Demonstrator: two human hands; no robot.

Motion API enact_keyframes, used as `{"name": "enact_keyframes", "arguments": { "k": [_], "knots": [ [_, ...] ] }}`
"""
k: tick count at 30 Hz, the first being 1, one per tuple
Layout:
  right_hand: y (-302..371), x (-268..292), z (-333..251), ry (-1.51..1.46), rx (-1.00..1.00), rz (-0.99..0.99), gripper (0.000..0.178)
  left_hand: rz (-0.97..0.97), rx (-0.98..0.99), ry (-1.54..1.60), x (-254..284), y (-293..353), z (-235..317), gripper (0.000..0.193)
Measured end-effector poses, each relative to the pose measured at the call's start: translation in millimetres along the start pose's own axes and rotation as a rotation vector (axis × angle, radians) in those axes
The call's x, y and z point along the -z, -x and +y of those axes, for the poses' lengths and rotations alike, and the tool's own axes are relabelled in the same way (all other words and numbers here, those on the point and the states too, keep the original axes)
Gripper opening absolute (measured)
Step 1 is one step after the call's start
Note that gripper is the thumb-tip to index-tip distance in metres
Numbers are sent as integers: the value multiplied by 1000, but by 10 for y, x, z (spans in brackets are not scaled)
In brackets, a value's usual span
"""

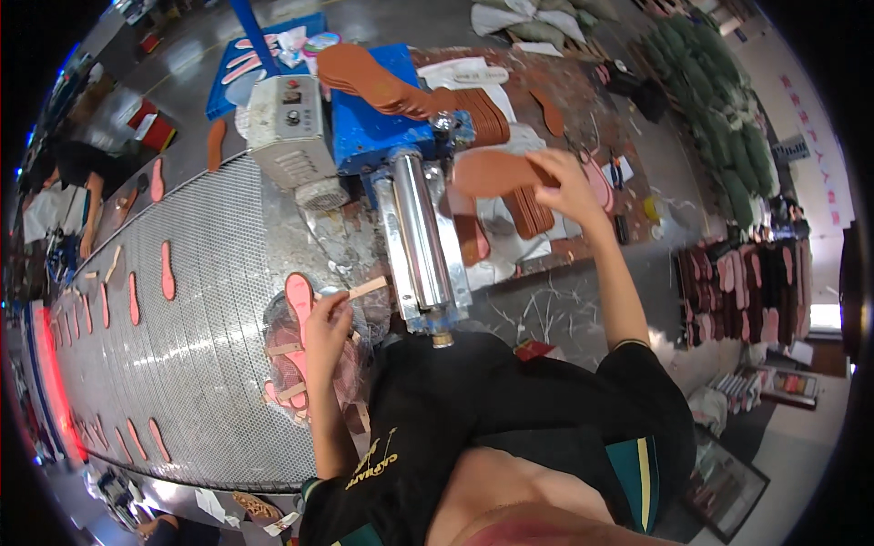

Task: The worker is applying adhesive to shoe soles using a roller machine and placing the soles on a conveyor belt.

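Note:
My right hand [571, 187] grips the near end of a brown shoe sole [492, 173], holding it above the bench just right of a shiny metal roller [421, 232]. Below that sole is a stack of brown soles [528, 214]. My left hand [328, 332] has its fingers closed at a pink insole [299, 296] with a brown rim, left of the roller. A tan strip [369, 288] sticks out beside those fingers. Under the left hand lies a clear plastic bag [341, 373] with more pink insoles; the hand hides part of it.
A mesh conveyor [209, 318] carrying several pink insoles runs along the left. Beyond the roller stand a grey control box [289, 127] and a blue machine body [373, 132] with brown soles on top. A rack of insoles [742, 291] stands right. Another person's arm [93, 214] shows far left.

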State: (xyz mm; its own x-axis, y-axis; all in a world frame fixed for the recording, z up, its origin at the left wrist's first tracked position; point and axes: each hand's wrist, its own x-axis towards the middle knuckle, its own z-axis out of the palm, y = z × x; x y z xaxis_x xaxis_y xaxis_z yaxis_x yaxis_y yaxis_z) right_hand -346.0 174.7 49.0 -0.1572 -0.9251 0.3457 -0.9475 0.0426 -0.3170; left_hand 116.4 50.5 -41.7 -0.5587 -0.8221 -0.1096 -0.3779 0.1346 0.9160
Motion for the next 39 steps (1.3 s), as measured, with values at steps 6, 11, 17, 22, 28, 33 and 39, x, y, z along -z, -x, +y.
{"name": "enact_keyframes", "arguments": {
  "k": [6, 11, 17, 22, 28, 33, 39],
  "knots": [
    [381, -597, -579, 1, 31, -127, 51, -206, -269, -211, -230, -880, 332, 58],
    [505, -677, -709, -423, -134, 225, 47, -483, -514, -429, -371, -1111, 637, 80],
    [1494, -1453, -427, -534, -595, 93, 36, -266, -522, -557, -401, -989, 652, 77],
    [2624, -2382, -167, -483, -576, -377, 28, -67, -539, -747, -146, -912, 468, 68],
    [3494, -2777, 109, -630, -892, -582, 26, -6, -420, -633, 173, -905, -133, 69],
    [3167, -2520, 103, -765, -1209, -884, 23, -104, 262, 811, 106, -251, -1339, 64],
    [3061, -2522, 95, -715, -1102, -957, 29, 200, 159, 1641, 4, 509, -1861, 44]
  ]
}}
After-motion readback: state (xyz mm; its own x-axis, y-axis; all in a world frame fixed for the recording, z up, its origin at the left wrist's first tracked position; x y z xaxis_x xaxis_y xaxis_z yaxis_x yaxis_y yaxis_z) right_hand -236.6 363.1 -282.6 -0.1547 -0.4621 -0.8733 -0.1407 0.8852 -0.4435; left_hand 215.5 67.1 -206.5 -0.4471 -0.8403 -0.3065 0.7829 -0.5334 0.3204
